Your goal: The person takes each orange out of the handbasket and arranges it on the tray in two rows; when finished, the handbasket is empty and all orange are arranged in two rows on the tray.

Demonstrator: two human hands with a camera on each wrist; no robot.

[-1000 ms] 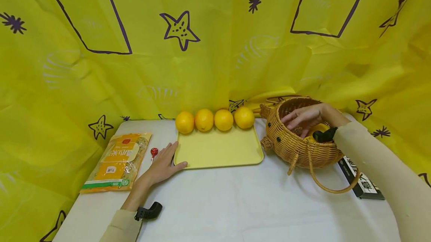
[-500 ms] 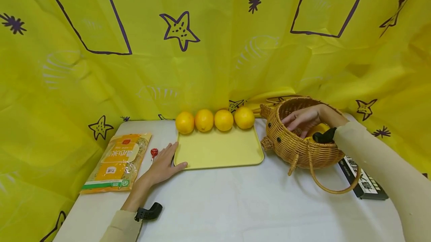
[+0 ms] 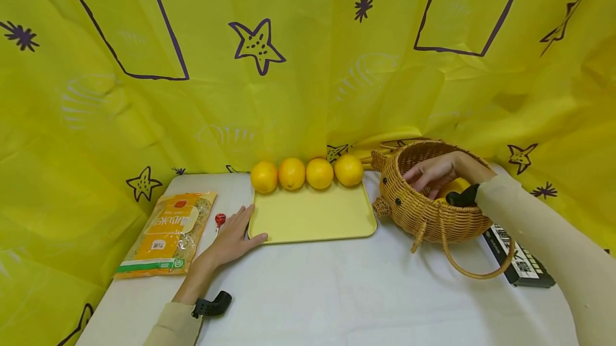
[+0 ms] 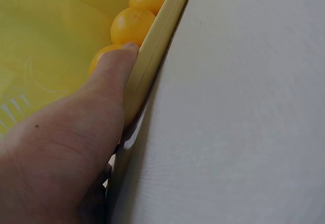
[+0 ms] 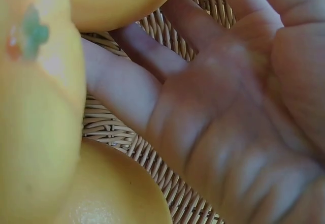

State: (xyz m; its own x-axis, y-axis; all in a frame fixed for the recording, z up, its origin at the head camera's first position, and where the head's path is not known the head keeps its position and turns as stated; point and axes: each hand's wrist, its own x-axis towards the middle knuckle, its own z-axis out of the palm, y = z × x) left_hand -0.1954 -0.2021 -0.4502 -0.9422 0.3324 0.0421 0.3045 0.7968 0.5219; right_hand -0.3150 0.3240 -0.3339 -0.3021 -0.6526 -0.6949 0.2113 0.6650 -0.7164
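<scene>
My left hand (image 3: pixel 234 236) lies by the left edge of a shallow yellow tray (image 3: pixel 313 217), its thumb resting over the front left corner. Along the tray's back stands a row of several oranges (image 3: pixel 292 174). At the right, my right hand (image 3: pixel 435 172) reaches into a wicker basket (image 3: pixel 433 220) shaped like a pig. In the right wrist view, its loosely stretched fingers pass beside and partly behind yellow-orange fruits (image 5: pixel 122 0) in the basket; the palm shows bare. Close to the wrist is a yellow fruit (image 5: pixel 40 107) with a green stem mark. Some fingertips are hidden.
A bag of dried food (image 3: pixel 166 233) lies at the left, with a red lollipop (image 3: pixel 220 220) between it and my left hand. A black and white box (image 3: pixel 522 263) sits right of the basket, partly under its handle (image 3: pixel 481 275). A yellow patterned curtain (image 3: pixel 308 68) hangs behind.
Inside the basket, my right hand has shifted slightly and its visible fingers have drawn a little closer together. My left hand, the tray and the oranges have stayed put.
</scene>
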